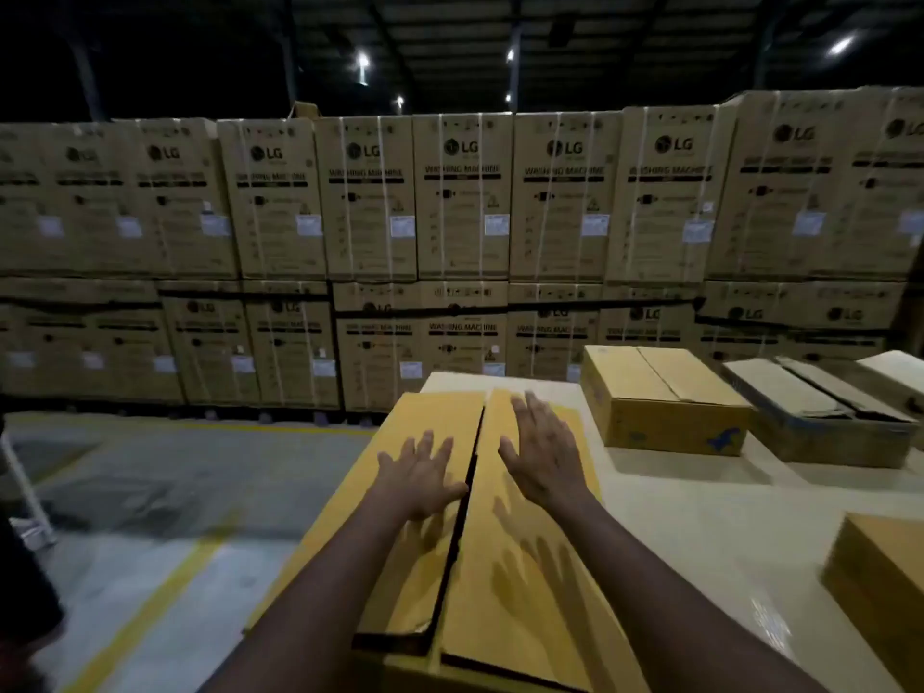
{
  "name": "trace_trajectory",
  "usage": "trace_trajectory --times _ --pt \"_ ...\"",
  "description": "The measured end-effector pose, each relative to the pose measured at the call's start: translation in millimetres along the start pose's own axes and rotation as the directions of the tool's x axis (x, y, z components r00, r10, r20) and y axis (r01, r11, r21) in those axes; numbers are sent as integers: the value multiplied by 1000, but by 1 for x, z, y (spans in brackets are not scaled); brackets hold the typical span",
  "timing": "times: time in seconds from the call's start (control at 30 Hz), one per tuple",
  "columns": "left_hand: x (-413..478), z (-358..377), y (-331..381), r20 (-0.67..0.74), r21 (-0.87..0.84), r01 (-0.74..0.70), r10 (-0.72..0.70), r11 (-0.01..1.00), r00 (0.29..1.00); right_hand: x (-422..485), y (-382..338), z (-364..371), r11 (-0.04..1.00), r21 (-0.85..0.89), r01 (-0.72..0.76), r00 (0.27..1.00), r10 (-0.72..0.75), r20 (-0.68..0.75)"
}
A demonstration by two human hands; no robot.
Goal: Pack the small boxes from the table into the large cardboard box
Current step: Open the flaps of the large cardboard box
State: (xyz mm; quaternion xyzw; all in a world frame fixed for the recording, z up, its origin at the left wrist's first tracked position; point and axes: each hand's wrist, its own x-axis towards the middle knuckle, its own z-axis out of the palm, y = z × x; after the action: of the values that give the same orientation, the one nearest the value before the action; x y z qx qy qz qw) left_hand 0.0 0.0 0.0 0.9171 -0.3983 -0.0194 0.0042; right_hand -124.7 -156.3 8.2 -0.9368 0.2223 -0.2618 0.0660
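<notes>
At the left end of the table [700, 517], just beside the drop to the floor [150, 492], stands the large cardboard box [500, 567]. Its two top flaps are folded down with a narrow dark seam [472, 472] between them. Over the left flap is the left hand [420, 472], fingers straight and spread, holding nothing. Over the right flap is the right hand [542, 457], also flat and spread, with nothing in its fingers. Their shadows fall a little apart from them on the cardboard, so I judge both palms are slightly above the flaps, but the blur does not let me be sure. The step in hand seems to be pressing the flaps flat, or parting them at the seam. To do it well, both hands should work evenly on each side of the seam. The near corner of the left flap looks bent, and a push toward the left could slide the box off the table edge. To the right, well apart, a yellow small box [660, 402] lies closed on the table, then a darker box [820, 417] near it, and at the right border another box [880, 587], partly cut off. These are not yet packed, and the folded flaps stand in their way. Behind everything rises a wall of stacked cartons [450, 217].
</notes>
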Motion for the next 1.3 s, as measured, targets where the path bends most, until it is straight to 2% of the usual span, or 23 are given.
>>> trace_trajectory --times 0.1,0.33,0.53,0.77,1.0,1.13,1.3 --pt "9 26 0 128 -13 8 -6 1000 992 -4 -5 28 1000 -18 0 984 3 178" --pt "15 49 -6 112 10 -43 41 999 993 0 -3 61 1000 -19 25 936 -16 351" --pt "21 11 -18 70 -1 -114 114 994 991 9 -4 69 999 20 47 929 -51 367" --pt "16 -21 -25 41 11 -120 119 993 992 15 -10 62 983 -146 114 914 -46 403" --pt "13 -50 -11 -39 135 -190 197 972 980 33 -18 18 987 -159 8 931 50 361" --pt "14 -57 -5 29 229 -138 135 964 990 48 -16 -17 957 -284 53 954 35 298" --pt "17 -62 5 45 286 -196 191 938 980 55 3 -65 889 -453 62 955 79 285"
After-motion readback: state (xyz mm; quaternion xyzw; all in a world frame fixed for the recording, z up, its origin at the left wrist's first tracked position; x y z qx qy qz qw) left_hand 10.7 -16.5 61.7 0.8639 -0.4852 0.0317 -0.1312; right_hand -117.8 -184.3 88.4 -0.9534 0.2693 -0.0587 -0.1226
